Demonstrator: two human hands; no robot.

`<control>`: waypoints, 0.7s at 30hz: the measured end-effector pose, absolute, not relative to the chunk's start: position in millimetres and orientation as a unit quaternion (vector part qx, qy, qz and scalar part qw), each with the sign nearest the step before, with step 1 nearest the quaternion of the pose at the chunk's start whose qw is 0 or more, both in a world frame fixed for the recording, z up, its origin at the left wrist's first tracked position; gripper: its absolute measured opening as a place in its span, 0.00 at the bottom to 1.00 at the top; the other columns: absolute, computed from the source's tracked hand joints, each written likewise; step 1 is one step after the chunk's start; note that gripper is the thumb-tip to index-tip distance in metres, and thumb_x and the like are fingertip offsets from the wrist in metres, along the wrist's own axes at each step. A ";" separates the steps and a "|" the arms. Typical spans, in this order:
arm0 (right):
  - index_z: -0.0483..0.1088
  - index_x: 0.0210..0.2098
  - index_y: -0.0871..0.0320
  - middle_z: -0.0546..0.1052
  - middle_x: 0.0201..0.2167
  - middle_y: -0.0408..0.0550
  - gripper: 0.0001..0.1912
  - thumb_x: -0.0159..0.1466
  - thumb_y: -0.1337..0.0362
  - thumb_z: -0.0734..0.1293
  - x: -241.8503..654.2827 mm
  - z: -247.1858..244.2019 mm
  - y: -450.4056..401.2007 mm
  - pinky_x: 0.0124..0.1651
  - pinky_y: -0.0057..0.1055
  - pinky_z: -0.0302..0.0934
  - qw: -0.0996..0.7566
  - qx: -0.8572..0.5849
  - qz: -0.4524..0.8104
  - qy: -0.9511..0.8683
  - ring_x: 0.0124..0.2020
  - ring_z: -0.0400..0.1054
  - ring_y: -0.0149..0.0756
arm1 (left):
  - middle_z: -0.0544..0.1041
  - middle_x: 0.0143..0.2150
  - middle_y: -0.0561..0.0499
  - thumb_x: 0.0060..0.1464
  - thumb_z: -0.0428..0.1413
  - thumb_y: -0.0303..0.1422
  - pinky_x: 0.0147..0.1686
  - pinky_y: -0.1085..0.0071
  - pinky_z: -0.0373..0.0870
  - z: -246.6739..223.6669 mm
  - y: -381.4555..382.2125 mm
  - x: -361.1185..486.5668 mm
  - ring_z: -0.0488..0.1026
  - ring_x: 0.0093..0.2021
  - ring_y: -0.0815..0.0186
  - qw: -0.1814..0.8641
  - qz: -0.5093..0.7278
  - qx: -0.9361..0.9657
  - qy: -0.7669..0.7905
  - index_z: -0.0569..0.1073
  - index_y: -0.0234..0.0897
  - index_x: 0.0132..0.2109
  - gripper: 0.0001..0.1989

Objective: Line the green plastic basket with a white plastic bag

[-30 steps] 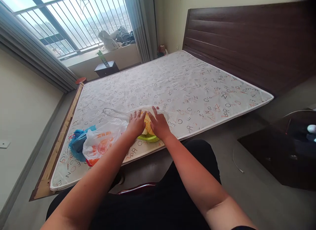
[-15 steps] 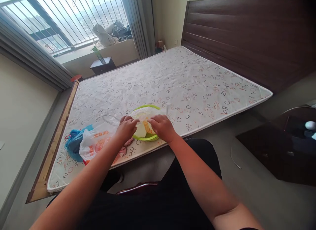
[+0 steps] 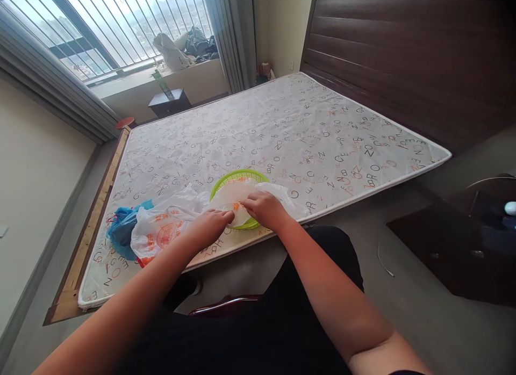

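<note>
Evidently, left hand (image 3: 217,223) and right hand (image 3: 264,207) pinch a plastic bag (image 3: 233,193), fingers closed, over the green basket (image 3: 228,177); even tension suits. Jerks may tear it.

Daylight comes through the window (image 3: 137,20), which glares nearly white, and brightens the mattress (image 3: 237,128). The headboard (image 3: 379,63) and floor (image 3: 411,321) sit dim, darkest toward the upper right corner. Fine detail looks soft, and wide-angle distortion stretches the arms (image 3: 318,273).
</note>
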State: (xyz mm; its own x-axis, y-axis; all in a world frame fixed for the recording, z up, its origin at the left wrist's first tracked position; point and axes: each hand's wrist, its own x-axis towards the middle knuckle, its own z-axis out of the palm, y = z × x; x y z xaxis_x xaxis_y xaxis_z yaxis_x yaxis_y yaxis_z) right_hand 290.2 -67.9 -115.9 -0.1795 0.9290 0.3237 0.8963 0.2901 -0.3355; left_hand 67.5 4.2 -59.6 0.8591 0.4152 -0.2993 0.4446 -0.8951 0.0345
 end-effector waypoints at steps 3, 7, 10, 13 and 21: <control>0.80 0.49 0.53 0.82 0.44 0.51 0.14 0.75 0.62 0.62 287.5 -111.9 -69.5 0.56 0.37 0.60 0.232 -0.565 0.067 -0.789 0.50 0.72 0.42 | 0.82 0.53 0.40 0.63 0.54 0.26 0.56 0.57 0.72 -63.4 -4.4 67.8 0.78 0.55 0.52 0.095 -0.120 0.956 0.250 0.62 0.37 0.71 0.30; 0.81 0.47 0.55 0.83 0.46 0.53 0.17 0.76 0.58 0.60 294.5 -111.9 -71.6 0.55 0.37 0.64 0.200 -0.620 0.155 -0.743 0.49 0.76 0.43 | 0.79 0.59 0.39 0.62 0.53 0.25 0.55 0.57 0.73 -74.7 -12.0 63.4 0.79 0.55 0.52 0.131 -0.127 0.930 0.319 0.63 0.40 0.72 0.32; 0.78 0.56 0.52 0.82 0.53 0.50 0.15 0.71 0.62 0.67 307.5 -121.1 -76.1 0.60 0.38 0.64 0.207 -0.669 0.227 -0.677 0.55 0.75 0.46 | 0.75 0.64 0.44 0.61 0.53 0.24 0.55 0.58 0.74 -80.9 -11.1 54.3 0.79 0.54 0.53 0.143 -0.125 0.938 0.289 0.74 0.47 0.64 0.26; 0.74 0.61 0.48 0.78 0.60 0.48 0.30 0.60 0.65 0.77 325.0 -136.6 -81.7 0.66 0.45 0.62 0.221 -0.698 0.271 -0.625 0.61 0.71 0.52 | 0.70 0.68 0.46 0.59 0.55 0.25 0.55 0.59 0.74 -83.8 -8.2 45.6 0.78 0.56 0.52 0.167 -0.126 0.945 0.251 0.76 0.51 0.62 0.27; 0.70 0.66 0.52 0.77 0.61 0.52 0.32 0.64 0.58 0.74 342.4 -151.8 -76.8 0.71 0.48 0.58 0.332 -0.675 0.332 -0.569 0.63 0.70 0.48 | 0.65 0.73 0.46 0.61 0.53 0.25 0.60 0.55 0.72 -92.1 -6.8 36.8 0.73 0.63 0.51 0.183 -0.073 0.935 0.294 0.75 0.50 0.61 0.24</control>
State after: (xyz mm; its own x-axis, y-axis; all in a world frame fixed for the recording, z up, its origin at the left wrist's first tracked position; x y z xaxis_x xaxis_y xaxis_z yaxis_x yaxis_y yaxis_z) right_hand 342.4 -76.8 -151.8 0.1316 0.9887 -0.0716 0.5478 -0.1327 -0.8260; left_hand 36.8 -6.8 -92.1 0.8159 0.5240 -0.2444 0.5774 -0.7599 0.2986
